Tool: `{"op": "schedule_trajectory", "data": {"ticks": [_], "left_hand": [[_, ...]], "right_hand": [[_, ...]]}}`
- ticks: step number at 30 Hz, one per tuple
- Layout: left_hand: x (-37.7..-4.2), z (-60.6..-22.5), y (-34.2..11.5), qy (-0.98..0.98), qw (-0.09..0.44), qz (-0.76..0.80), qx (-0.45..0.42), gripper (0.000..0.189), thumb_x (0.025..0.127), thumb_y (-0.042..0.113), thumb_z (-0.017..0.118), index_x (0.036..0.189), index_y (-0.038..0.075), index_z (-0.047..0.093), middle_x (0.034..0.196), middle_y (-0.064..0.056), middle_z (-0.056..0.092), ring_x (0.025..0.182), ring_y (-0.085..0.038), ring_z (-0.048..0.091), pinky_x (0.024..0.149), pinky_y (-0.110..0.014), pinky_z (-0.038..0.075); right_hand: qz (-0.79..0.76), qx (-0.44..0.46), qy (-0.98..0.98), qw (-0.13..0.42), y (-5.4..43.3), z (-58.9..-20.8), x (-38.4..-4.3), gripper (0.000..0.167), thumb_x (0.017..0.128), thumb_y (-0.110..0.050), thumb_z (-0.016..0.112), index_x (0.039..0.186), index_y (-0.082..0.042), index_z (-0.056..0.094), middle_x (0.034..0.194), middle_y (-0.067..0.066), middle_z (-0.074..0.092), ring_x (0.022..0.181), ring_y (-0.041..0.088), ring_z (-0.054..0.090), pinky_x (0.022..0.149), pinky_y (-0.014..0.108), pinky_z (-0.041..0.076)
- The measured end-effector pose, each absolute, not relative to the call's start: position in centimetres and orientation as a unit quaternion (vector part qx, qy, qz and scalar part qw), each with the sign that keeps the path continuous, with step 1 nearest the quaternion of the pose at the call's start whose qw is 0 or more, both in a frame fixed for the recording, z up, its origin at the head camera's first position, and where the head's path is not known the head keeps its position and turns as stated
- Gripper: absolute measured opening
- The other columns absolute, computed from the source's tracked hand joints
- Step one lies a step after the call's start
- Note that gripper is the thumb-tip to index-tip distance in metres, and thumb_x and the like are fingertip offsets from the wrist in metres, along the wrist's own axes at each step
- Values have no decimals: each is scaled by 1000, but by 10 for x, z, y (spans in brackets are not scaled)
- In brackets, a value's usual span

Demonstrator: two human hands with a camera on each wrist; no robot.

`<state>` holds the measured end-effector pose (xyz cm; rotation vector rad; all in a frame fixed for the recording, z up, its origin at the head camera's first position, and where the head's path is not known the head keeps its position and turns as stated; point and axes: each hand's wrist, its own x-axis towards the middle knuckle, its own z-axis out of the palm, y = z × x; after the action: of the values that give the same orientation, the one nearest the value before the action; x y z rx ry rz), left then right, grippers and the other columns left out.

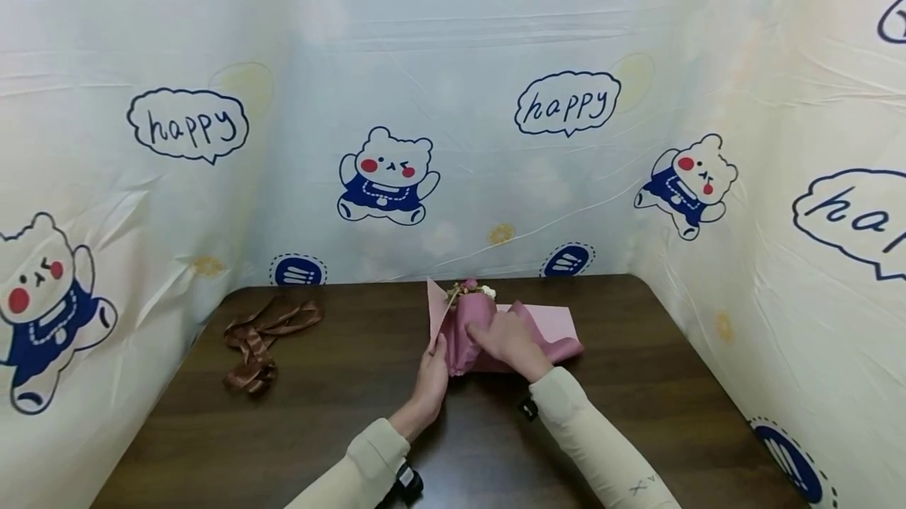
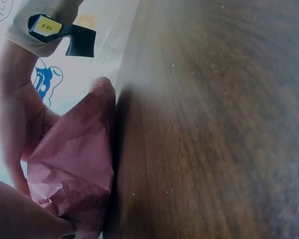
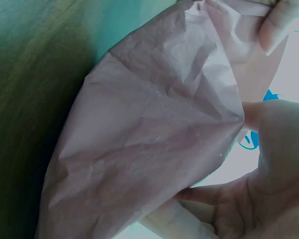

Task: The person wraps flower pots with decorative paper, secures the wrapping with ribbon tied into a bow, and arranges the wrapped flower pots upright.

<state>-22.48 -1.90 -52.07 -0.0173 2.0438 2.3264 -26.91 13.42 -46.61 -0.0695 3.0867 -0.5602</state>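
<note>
A small bouquet with pink and white flowers (image 1: 470, 287) lies at the far middle of the table, wrapped in pink paper (image 1: 462, 350). My left hand (image 1: 430, 377) grips the wrap's left side, thumb along its front and fingers mostly hidden behind. On the other side my right hand (image 1: 515, 342) pinches the paper, its fingertips at the rolled front fold. The left wrist view shows the wrap (image 2: 74, 154) narrowing low over the tabletop. In the right wrist view, creased paper (image 3: 139, 129) spreads from the right hand (image 3: 284, 169), covering some fingertips.
A brown satin ribbon (image 1: 255, 344) lies loosely bunched at the table's left. To the right of the bouquet a loose flap of paper (image 1: 559, 324) spreads over the dark wooden table (image 1: 637, 399). A printed curtain (image 1: 467, 45) hangs around the back and sides.
</note>
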Motion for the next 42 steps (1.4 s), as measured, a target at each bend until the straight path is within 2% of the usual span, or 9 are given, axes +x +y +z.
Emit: {"op": "schedule_trajectory", "data": {"ticks": [5,11,16,22,27,29,32,36,42], "left_hand": [[-223,-523,-20,664,23,747,1,56,113,31,32,158,-3,29,161,-24,33,149,-36,26,123,-53,19],[-225,-522,-21,661,14,750,9,55,113,25,32,159,-3,24,165,-24,23,153,-37,17,124,-52,13],[-227,-520,-22,677,23,736,-16,61,112,37,31,159,-2,26,165,-23,24,153,-39,17,124,-53,14],[-228,-519,-22,692,31,721,-1,67,112,46,26,160,-1,23,165,-23,23,154,-39,17,124,-54,13],[-229,-520,-22,702,22,712,6,68,112,46,26,160,-1,23,164,-24,25,153,-39,19,124,-53,14],[-230,-521,-22,704,20,710,6,68,112,45,27,160,-2,23,164,-24,25,153,-39,18,124,-53,14],[-229,-522,-23,709,19,705,10,66,112,44,27,160,-2,22,165,-23,23,153,-38,17,124,-53,14],[-228,-520,-23,719,12,695,22,63,112,40,27,162,2,19,167,-19,19,154,-36,15,125,-52,13],[-228,-516,-22,728,11,683,54,58,113,34,26,163,7,14,170,-14,13,155,-33,12,125,-53,11]], "right_hand": [[-179,-19,984,-5,134,-472,-270,74,89,-67,59,97,6,69,91,21,71,71,27,64,67,42,56],[-159,-24,985,-55,130,-476,-273,75,87,-70,59,90,4,71,83,20,71,68,29,65,64,44,56],[-160,-3,985,-67,128,-476,-272,75,84,-70,62,90,4,71,88,21,72,71,31,67,67,47,56],[-149,-14,987,-66,128,-475,-270,76,85,-72,61,88,3,72,84,20,72,69,30,67,65,45,55],[-169,-20,985,-20,130,-468,-267,74,91,-70,55,89,2,71,82,17,70,66,25,63,63,41,54],[-180,-23,983,8,131,-464,-266,68,94,-65,52,86,0,69,81,16,68,68,25,63,66,42,55],[-166,-37,985,36,135,-458,-267,61,96,-58,49,74,-4,67,72,11,65,73,25,65,89,44,54],[-167,-59,984,33,140,-458,-270,59,95,-55,53,61,-7,62,57,6,57,67,23,61,115,46,38],[-225,-63,972,-7,143,-468,-273,57,91,-59,62,59,-11,60,51,2,53,55,18,52,102,43,48]]}}
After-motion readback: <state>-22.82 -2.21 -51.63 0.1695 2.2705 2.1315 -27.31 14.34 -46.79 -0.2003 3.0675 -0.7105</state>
